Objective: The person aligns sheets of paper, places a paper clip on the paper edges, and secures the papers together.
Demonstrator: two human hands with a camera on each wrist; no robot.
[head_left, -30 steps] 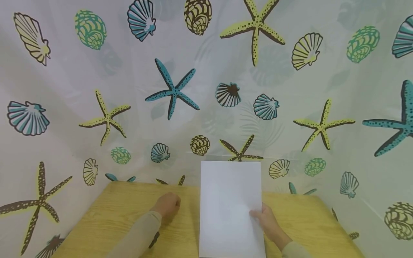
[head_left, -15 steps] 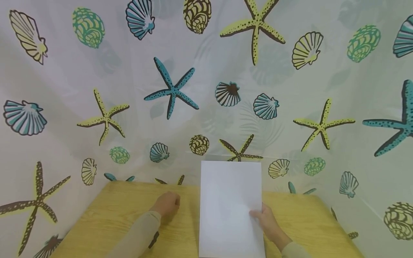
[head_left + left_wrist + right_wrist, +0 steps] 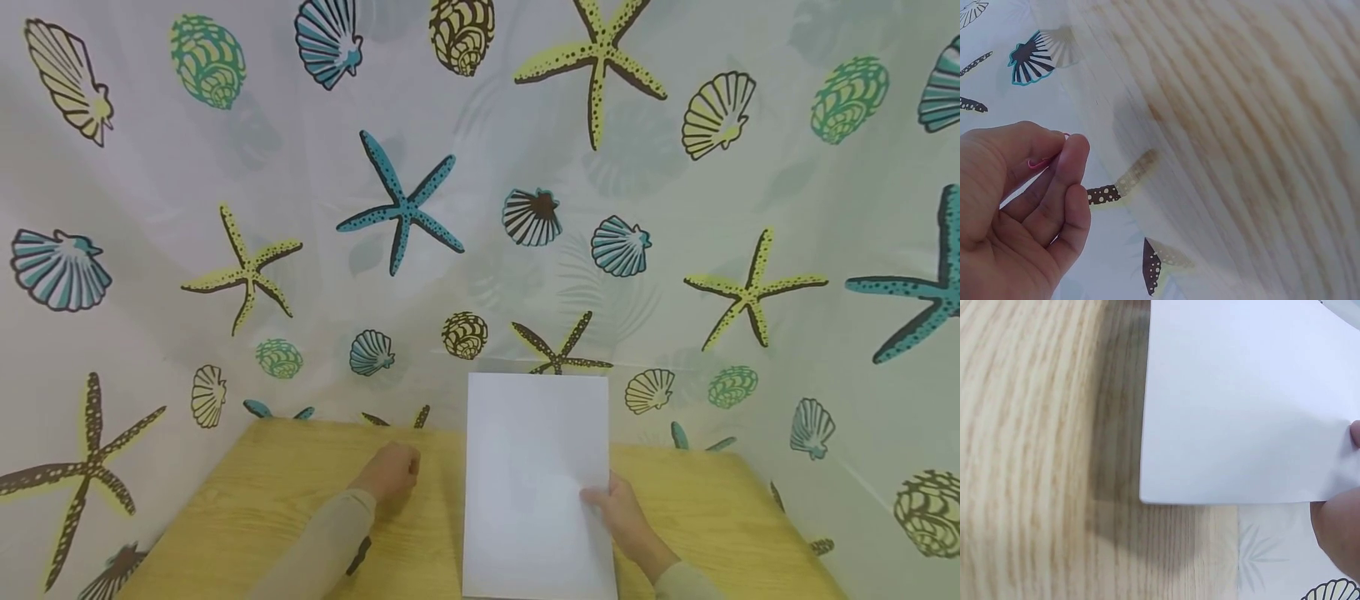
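White paper [image 3: 532,475] stands nearly upright over the table in the head view; whether it is one sheet or several I cannot tell. My right hand [image 3: 626,517] pinches its right edge, thumb on the near face and fingers behind. In the right wrist view a lower corner of the paper [image 3: 1235,425] hangs just over the wood. Left of the paper, my left hand [image 3: 390,473] is above the table with curled fingers. The left wrist view shows its thumb and forefinger pinching a thin pink wire-like loop [image 3: 1037,164], mostly hidden by the fingers.
A light wooden table [image 3: 285,475] lies under both hands. Behind it and along its sides hangs a pale cloth [image 3: 435,108] printed with starfish and shells. A dark strap piece [image 3: 358,557] shows beneath the left sleeve.
Both hands and the paper keep their places. Only the head view has shifted very slightly.
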